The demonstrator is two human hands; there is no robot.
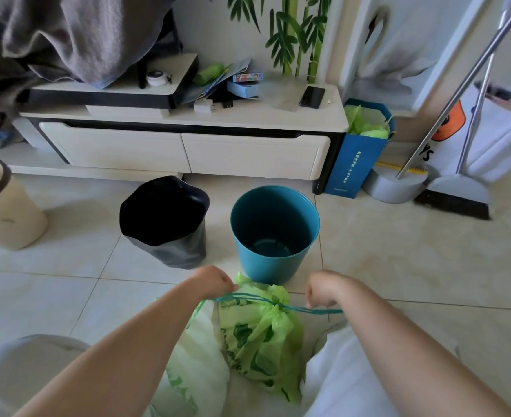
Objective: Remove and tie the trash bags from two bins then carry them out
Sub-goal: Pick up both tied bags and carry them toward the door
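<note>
A green printed trash bag (260,335) stands on the floor in front of me, its neck gathered under a teal drawstring (248,297). My left hand (212,282) grips the string's left end. My right hand (323,288) grips its right end, and the string is stretched between them. A second pale green bag (194,365) lies against my left forearm, partly hidden. Beyond the bags stand a teal bin (273,233) with no liner in it and a black bin (165,221).
A white TV cabinet (185,145) runs along the back. To its right are a blue paper bag (359,158), a broom and a dustpan (456,191). A beige bin (4,206) stands at the left edge. My white-clad knees fill the lower corners.
</note>
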